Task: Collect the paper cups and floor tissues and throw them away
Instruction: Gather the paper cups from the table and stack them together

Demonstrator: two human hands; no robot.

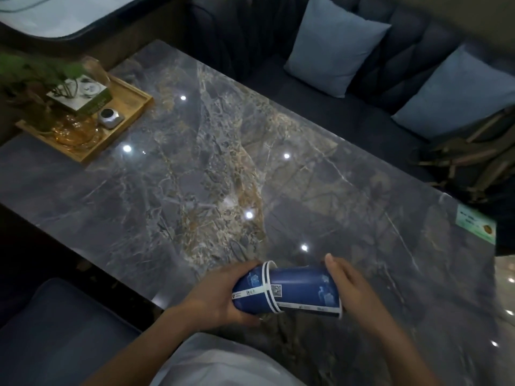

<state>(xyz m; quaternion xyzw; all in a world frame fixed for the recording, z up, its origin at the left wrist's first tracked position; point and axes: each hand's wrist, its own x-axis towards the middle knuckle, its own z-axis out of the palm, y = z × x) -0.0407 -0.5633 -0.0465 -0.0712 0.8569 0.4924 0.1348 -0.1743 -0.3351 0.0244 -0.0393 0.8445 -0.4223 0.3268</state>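
Here, both hands work w/ blue paper cups [292,291] held on their side just above the near edge of the marble surface [211,151]. Left hand [214,296] wraps its fingers [245,320] round the base end of the outer cups, gripping them; thumb lies over the top. Right hand [351,285] presses flat on the wide rim end of a cup nested partway into the others, fingers mostly straight, thumb [331,263] up over the cup wall, so it's touching, not clearly clasping. White rims show where cups overlap; approx. three in the stack, exact count hard to tell.

Far left on the surface sits a wooden tray [131,126] w/ a tissue box [80,93], a small metal pot [110,117], amber glassware [75,132] and a green plant [33,71]. A green sticker [476,224] lies at the right edge. Beyond, a dark sofa [362,112] carries two light-blue cushions [334,43]; a bag [468,157] rests at its right end.
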